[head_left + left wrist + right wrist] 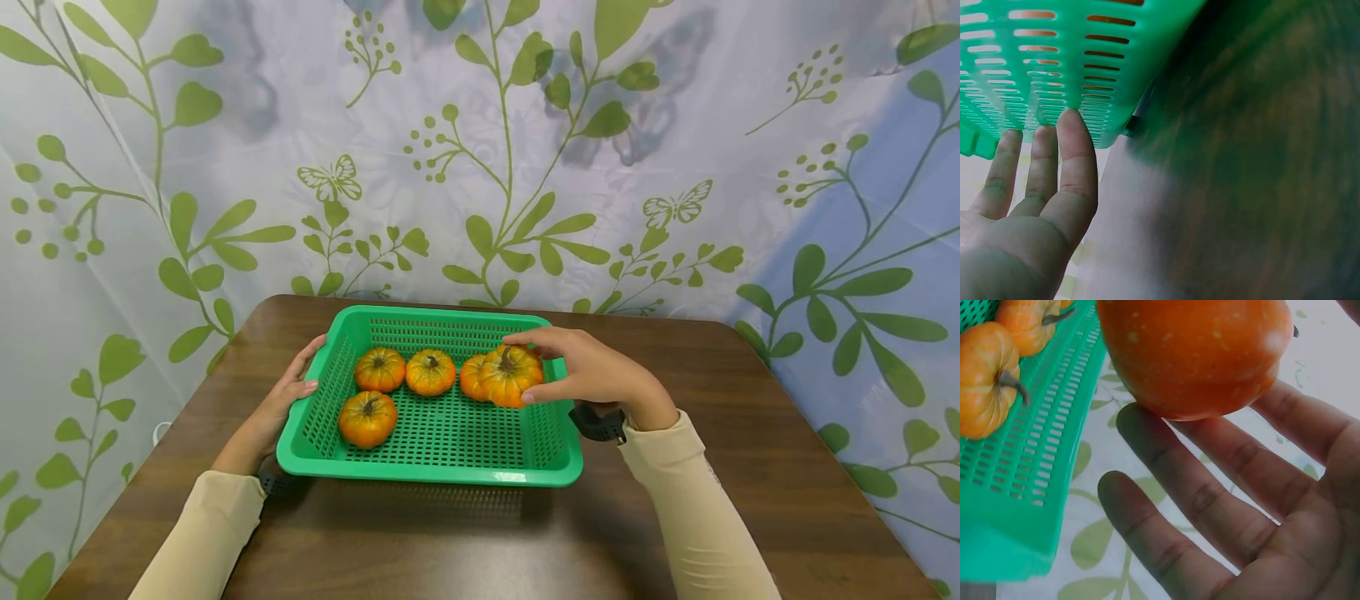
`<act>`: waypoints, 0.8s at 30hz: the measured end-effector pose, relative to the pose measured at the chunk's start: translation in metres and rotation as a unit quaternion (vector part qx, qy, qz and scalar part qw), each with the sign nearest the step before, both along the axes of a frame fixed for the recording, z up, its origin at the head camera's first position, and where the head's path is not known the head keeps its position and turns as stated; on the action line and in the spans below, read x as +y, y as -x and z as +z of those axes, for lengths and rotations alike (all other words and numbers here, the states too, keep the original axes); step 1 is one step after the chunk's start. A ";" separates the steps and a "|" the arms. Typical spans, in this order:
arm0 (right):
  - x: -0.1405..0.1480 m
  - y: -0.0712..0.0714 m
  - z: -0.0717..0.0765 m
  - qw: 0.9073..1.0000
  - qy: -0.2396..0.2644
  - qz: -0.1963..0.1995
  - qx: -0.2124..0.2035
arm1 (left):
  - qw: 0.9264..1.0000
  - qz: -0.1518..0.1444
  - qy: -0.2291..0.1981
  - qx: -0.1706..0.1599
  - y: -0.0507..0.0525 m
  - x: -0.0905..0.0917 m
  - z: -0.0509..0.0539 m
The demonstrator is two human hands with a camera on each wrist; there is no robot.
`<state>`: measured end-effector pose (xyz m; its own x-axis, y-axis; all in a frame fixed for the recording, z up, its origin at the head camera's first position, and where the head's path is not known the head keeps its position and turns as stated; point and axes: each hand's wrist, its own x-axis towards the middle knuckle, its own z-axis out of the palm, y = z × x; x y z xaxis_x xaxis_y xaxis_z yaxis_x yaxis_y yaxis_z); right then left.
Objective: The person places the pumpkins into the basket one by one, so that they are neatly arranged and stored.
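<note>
A green perforated plastic basket (427, 472) has several small orange pumpkins in it. My left hand (272, 408) grips its left rim, thumb at the top edge. In the left wrist view, three fingers (1077, 156) touch the outside of the slotted wall (1107, 65). Over the basket's right end, my right hand (592, 371) holds a pumpkin (512, 379) between thumb and fingers. That pumpkin partly hides another pumpkin (471, 377). Two pumpkins lie near the far wall, and a third pumpkin (367, 420) is at the near left.
The basket is over a dark brown wooden table (750, 467). A whitish cloth (465, 125) with green leaves and butterflies hangs behind the table and along its sides. Dark wrist bands (597, 423) show at both cuffs.
</note>
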<state>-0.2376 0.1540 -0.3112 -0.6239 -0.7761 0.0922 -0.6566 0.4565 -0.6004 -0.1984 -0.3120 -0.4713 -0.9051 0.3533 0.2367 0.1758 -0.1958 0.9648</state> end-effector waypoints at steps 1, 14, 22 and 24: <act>-0.003 0.001 0.000 1.000 -0.001 0.004 -0.007 | 1.000 0.000 0.001 -0.001 0.000 0.000 0.000; -0.035 0.011 -0.011 0.995 -0.012 0.055 -0.086 | 1.000 0.011 0.005 -0.009 -0.006 0.003 0.000; -0.055 0.008 -0.018 0.992 -0.065 0.073 -0.078 | 1.000 0.015 0.008 -0.006 -0.015 0.005 -0.001; -0.058 0.007 -0.019 0.991 -0.079 0.072 -0.074 | 1.000 0.014 0.007 -0.005 -0.017 0.006 0.000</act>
<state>-0.2445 0.0963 -0.3304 -0.5026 -0.8558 -0.1226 -0.6315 0.4603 -0.6240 -0.1814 -0.3060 -0.4717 -0.9171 0.3308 0.2225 0.1716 -0.1764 0.9693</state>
